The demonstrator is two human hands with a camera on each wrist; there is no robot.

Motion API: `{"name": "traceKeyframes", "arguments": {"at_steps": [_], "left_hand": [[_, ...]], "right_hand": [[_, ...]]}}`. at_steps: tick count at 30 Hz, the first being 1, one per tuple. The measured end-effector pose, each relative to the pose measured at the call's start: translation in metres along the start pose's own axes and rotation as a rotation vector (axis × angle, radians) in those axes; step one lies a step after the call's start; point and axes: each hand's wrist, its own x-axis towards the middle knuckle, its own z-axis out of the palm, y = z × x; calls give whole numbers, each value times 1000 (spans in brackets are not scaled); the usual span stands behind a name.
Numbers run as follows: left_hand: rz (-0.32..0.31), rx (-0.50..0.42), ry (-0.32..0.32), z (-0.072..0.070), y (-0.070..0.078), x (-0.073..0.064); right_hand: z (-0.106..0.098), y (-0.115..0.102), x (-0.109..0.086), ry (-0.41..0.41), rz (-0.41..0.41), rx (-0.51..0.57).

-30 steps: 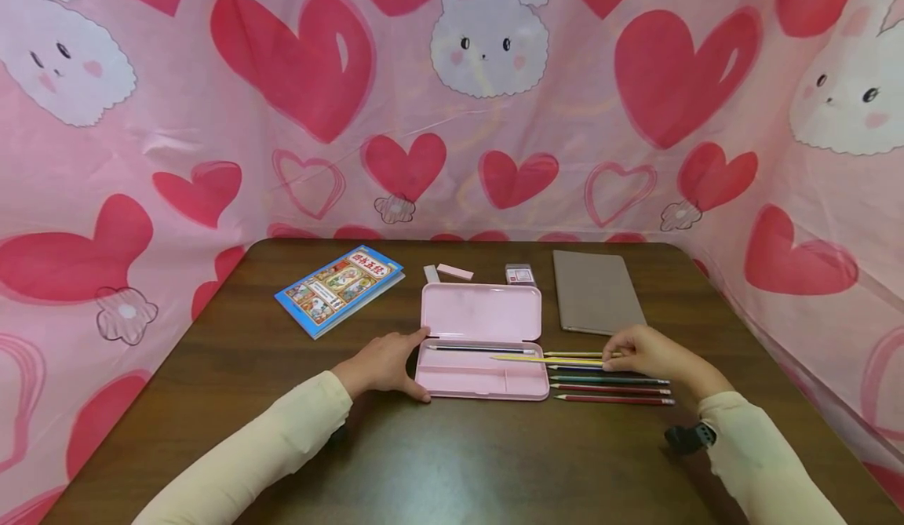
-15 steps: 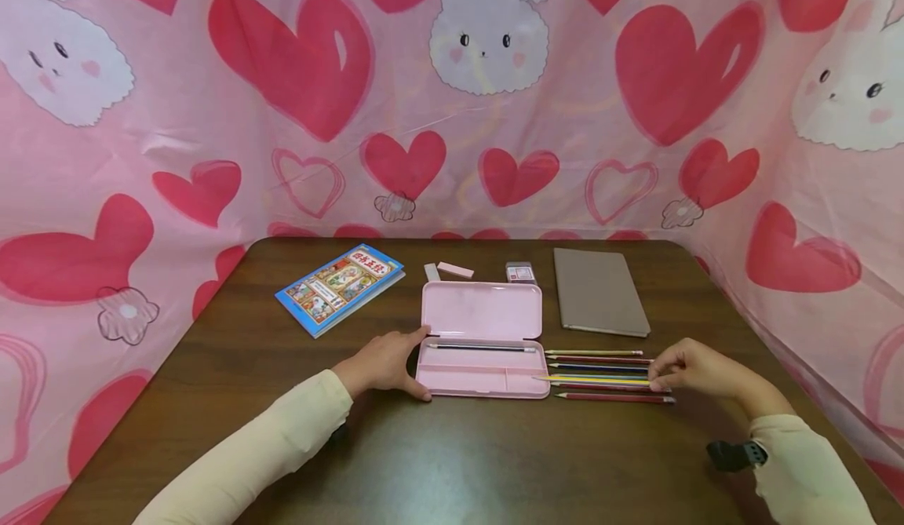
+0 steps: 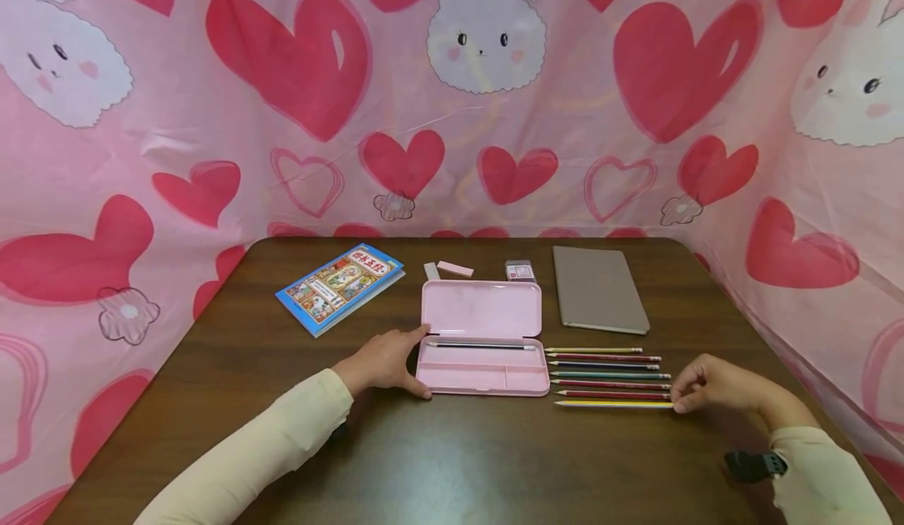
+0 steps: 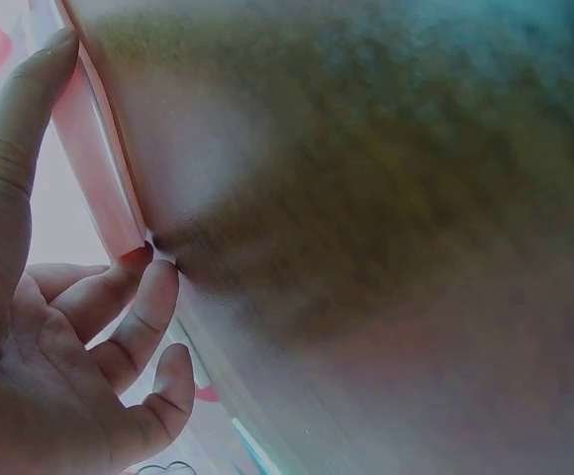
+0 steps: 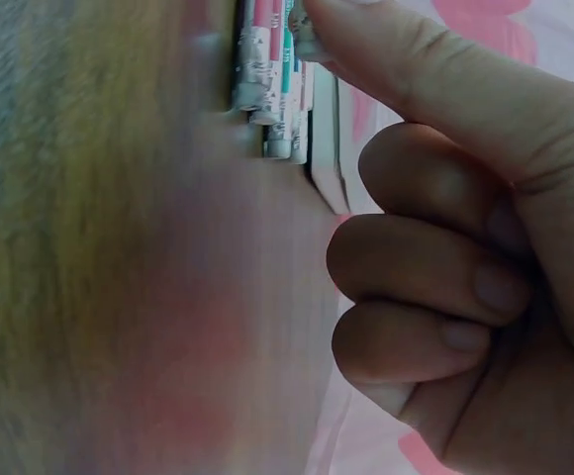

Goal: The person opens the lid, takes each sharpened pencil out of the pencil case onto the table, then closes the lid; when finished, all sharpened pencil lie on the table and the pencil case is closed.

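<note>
A pink pencil case lies with its lid raised, a dark pencil in its back compartment. My left hand holds the case's left end, thumb at the front corner and index finger by the hinge. My right hand pinches the end of a yellow-striped pencil between thumb and index finger; the other fingers are curled in. This pencil lies nearest the table's front, below a row of several pencils to the right of the case. In the right wrist view, their white-tipped ends show.
Behind the case are a pink strip, a pale strip and a small boxed eraser. A grey-brown notebook lies at the back right, a blue illustrated booklet at the back left. A patterned pink cloth hangs around the table.
My right hand has carried the yellow-striped pencil from over the case to the right and forward, to the near side of the pencil row. The left hand stays on the case.
</note>
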Motion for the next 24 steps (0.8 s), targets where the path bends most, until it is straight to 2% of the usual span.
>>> {"name": "traceKeyframes", "arguments": {"at_steps": [10,16,24], "left_hand": [[-9,-5,-11,0,0,-1],[-9,-5,-14,1,0,-1],[2,-1,1,0,-2,0]], "right_hand": [[5,8,-2,22,26,28],[8,7,-5,44,75,-1],[5,1,-5,95,102,-49]]}}
